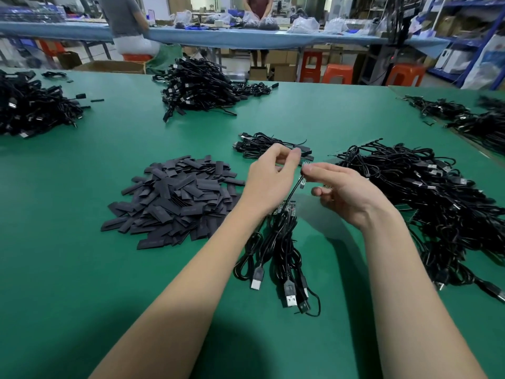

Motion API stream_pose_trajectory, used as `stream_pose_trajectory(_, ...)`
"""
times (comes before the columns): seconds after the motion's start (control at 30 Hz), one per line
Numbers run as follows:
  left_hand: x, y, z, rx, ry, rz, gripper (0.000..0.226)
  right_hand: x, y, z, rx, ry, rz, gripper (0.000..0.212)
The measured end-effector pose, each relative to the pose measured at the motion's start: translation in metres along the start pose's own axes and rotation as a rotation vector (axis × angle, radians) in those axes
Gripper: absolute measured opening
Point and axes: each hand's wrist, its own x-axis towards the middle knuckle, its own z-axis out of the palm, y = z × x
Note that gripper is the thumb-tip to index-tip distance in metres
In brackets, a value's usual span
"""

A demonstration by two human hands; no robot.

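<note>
- From the head view, I see my left hand [269, 179] up over the green table [82, 255]. Its thumb and first finger pinch what looks like a small black sleeve [295, 152].
- My right hand [347, 190] is just beside it. Its fingertips pinch the tip of a thin black cable [291, 192]. The other fingers are loosely bent.
- The cable runs down from my right fingers to a bunch [278, 250] lying under my wrists, plugs toward me.
- The sleeve and the cable tip are very close, but I think the sleeve is not on yet. That is the step I am in.
- A few cables [262, 146] lie just past my hands. They seem to be the finished ones, so only a little is done.
- A lot is left, I think: a sleeve pile [175, 195] on the left and a big pile [426, 192] of cables on the right.
</note>
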Motion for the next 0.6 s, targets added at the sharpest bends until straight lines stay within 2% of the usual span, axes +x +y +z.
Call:
stream_pose_trajectory(0.13, -0.011, -0.006, 0.005, -0.393, -0.099, -0.199, 0.014, 0.01, -0.003, 0.017, 0.157, 0.119, -0.017, 0.014)
stream_pose_trajectory(0.2, -0.016, -0.012, 0.007, -0.501, -0.09, -0.252, 0.011, 0.014, -0.002, 0.022, 0.227, 0.161, -0.023, 0.013)
stream_pose_trajectory(0.3, -0.019, -0.017, 0.008, -0.615, -0.064, -0.334, 0.018, 0.012, -0.004, 0.024, 0.178, 0.158, -0.027, 0.02)
stream_pose_trajectory(0.37, -0.019, -0.018, 0.009, -0.66, -0.061, -0.361, 0.016, 0.009, -0.011, 0.024, 0.026, 0.2, -0.048, 0.035)
stream_pose_trajectory(0.43, -0.02, -0.018, 0.009, -0.675, -0.051, -0.384, 0.019, 0.006, -0.02, 0.026, -0.249, 0.309, -0.141, 0.038)
stream_pose_trajectory(0.5, -0.019, -0.019, 0.009, -0.657, -0.043, -0.383, 0.022, 0.004, -0.028, 0.038, -0.581, 0.383, -0.337, 0.024)
stream_pose_trajectory(0.53, -0.02, -0.018, 0.008, -0.632, -0.045, -0.383, 0.019, 0.001, -0.032, 0.047, -0.723, 0.358, -0.442, 0.015)
stream_pose_trajectory(0.6, -0.021, -0.019, 0.006, -0.561, -0.048, -0.374, 0.013, 0.001, -0.037, 0.073, -0.959, 0.202, -0.569, 0.004)
